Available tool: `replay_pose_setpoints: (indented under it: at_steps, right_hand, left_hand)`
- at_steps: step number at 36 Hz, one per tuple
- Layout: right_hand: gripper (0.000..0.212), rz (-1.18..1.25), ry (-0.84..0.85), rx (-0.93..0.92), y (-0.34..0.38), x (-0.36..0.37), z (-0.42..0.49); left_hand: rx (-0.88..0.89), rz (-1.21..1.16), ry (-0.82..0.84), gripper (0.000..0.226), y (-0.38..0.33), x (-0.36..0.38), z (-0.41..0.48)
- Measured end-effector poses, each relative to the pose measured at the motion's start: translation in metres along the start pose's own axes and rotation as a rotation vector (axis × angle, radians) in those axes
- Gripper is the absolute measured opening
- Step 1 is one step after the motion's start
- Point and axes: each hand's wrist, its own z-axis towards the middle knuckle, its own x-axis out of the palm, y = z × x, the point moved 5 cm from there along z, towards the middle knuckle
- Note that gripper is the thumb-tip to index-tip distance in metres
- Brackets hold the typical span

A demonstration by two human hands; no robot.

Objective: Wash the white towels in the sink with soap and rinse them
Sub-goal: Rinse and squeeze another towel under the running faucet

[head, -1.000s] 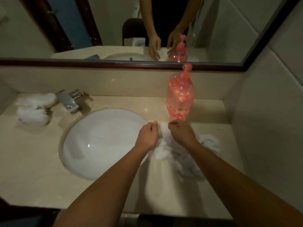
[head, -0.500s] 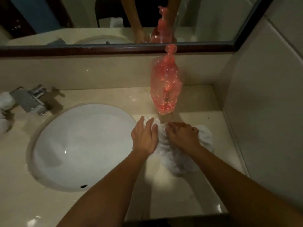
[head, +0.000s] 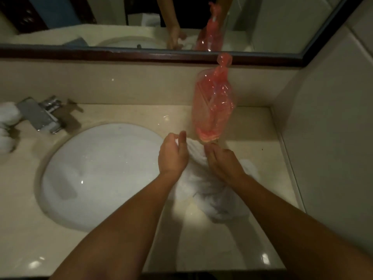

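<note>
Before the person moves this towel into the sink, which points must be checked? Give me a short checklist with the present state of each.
1. Towel held by both hands: left hand grips it, ok; right hand cannot tell.
2. Towel lies on the counter, outside the sink: not ok yet.
3. Sink free of other items: ok.
4. Tap running: cannot tell.
5. Pink wrapped bottle upright behind the hands: ok.

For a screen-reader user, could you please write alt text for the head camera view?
Two bare hands, the left hand and right hand, gather a white towel on the beige counter right of an oval white sink. A pink plastic-wrapped bottle stands behind them, a chrome faucet at left.
</note>
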Motion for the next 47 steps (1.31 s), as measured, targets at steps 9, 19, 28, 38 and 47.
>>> replay_pose_setpoints:
  at_steps: [9,19,28,38,47]
  right_hand:
    - [0.087,0.434,0.317,-0.093,0.093,-0.046,0.006]
    - [0.042,0.826,0.56,-0.155,0.177,-0.064,0.014]
    - [0.037,1.28,0.667,-0.031,0.26,-0.054,0.047]
    - [0.064,1.369,0.712,0.035,0.306,0.001,0.076]
    - [0.046,1.307,0.703,0.12,0.299,0.063,0.079]
  left_hand:
    - [-0.002,-0.12,-0.238,0.053,-0.066,-0.11,0.015]
    - [0.143,-0.117,-0.352,0.049,-0.116,-0.221,0.025]
    - [-0.071,-0.219,-0.329,0.061,-0.076,-0.277,0.043]
    - [-0.396,-0.44,0.061,0.103,0.049,-0.256,0.012]
    - [-0.606,-0.739,-0.13,0.125,0.125,-0.244,0.014]
